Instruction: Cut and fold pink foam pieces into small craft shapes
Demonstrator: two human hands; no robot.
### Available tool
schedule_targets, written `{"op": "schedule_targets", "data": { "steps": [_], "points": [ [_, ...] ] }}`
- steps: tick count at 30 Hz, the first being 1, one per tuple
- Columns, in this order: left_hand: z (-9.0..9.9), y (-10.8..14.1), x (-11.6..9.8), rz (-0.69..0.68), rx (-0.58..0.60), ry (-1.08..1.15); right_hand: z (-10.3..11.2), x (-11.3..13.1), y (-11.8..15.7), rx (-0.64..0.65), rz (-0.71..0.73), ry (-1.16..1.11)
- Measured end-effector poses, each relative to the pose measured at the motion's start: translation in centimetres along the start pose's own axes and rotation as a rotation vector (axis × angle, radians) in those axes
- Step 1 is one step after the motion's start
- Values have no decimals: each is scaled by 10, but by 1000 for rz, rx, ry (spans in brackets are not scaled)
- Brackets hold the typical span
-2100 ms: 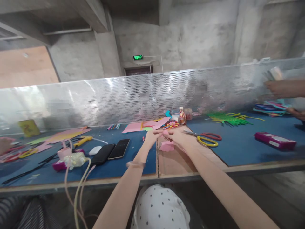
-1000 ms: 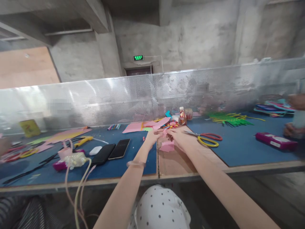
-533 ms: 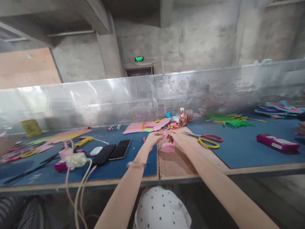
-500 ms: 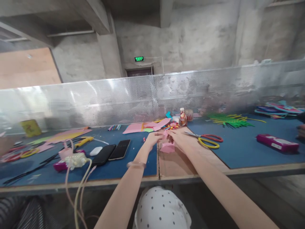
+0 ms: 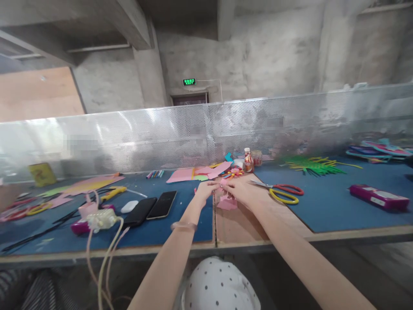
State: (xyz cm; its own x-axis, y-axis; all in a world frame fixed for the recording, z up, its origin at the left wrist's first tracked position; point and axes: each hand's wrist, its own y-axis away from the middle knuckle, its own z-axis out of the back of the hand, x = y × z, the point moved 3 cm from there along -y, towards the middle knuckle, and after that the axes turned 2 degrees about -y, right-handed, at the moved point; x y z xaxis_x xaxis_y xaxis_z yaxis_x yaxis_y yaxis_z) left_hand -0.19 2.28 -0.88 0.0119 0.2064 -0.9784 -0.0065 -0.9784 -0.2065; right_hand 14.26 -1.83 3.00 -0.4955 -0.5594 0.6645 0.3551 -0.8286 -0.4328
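Observation:
Over the bare wooden strip of the table, my left hand (image 5: 207, 190) pinches a small pink paper piece (image 5: 223, 183) from the left. From the right, the fingers of my right hand (image 5: 240, 192) are closed on the same piece; they hide part of it. Just below the fingers, more pink paper (image 5: 227, 203) lies on the wood. Right of my right hand rest scissors (image 5: 284, 193) with one red and one yellow handle loop, blades towards the hand. A colourful flower-like paper piece (image 5: 232, 173) sits just beyond my fingers.
Pink sheets (image 5: 183, 173), a small bottle (image 5: 248, 160) and a jar (image 5: 257, 157) stand or lie behind. Two phones (image 5: 162, 205), a power strip (image 5: 101, 219) with cables are left. Green leaf-like strips (image 5: 318, 164) and a purple box (image 5: 378, 197) are right.
My right fingers have moved left and in, closer to my left fingertips at the pink paper. The view has shifted slightly.

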Motion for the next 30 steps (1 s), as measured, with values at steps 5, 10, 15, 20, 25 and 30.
{"op": "schedule_targets", "data": {
  "steps": [5,10,15,20,25,30],
  "points": [
    [-3,4,-3,-6,22,-23,3,7,3,12,-10,22],
    [-4,4,-5,-3,44,-26,5,11,8,5,1,51],
    [-4,4,-5,13,37,-49,2,5,9,9,-35,17],
    [-6,5,-6,14,78,-30,-2,-7,3,-14,-32,-58],
    [-5,5,-7,-4,72,-6,-7,-14,-2,26,-56,-139],
    [-4,3,-5,-16,75,7,-8,-14,-1,87,-99,-176]
  ]
}}
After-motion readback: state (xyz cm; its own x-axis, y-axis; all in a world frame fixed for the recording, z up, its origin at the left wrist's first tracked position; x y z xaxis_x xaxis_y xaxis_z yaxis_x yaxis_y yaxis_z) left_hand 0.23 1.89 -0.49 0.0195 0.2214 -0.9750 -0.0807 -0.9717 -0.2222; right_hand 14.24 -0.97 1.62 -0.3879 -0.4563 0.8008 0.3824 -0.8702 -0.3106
